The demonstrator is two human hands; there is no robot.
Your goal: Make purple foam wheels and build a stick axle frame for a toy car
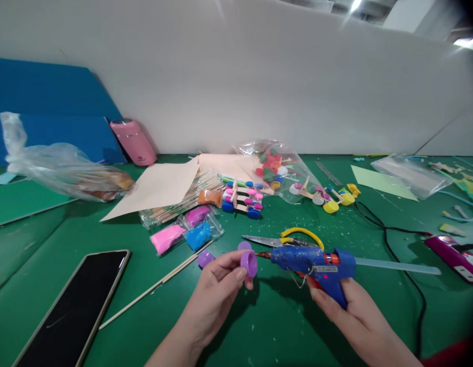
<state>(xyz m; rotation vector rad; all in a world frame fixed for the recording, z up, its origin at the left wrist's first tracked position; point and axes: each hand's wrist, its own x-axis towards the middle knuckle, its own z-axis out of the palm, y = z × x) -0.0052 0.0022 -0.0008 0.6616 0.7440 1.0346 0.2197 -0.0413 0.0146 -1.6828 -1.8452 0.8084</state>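
Observation:
My left hand (pixel 217 285) pinches a purple bottle cap (pixel 248 263) with its open side turned toward the glue gun. My right hand (pixel 345 306) grips the handle of a blue hot glue gun (pixel 313 262), whose red tip sits right at the cap. A clear glue stick (pixel 397 266) pokes out of the gun's back. Two more purple caps (pixel 206 258) lie on the green table (pixel 282 326) just left of my left hand.
Yellow-handled scissors (pixel 282 238) lie behind the gun. Packets of pink and blue clay (pixel 183 235), wooden sticks (pixel 156 288), stick-and-cap cars (pixel 242 200), a bag of caps (pixel 272 165), a phone (pixel 72 311), a pink bottle (pixel 133 141) and a black cable (pixel 393 244) lie around.

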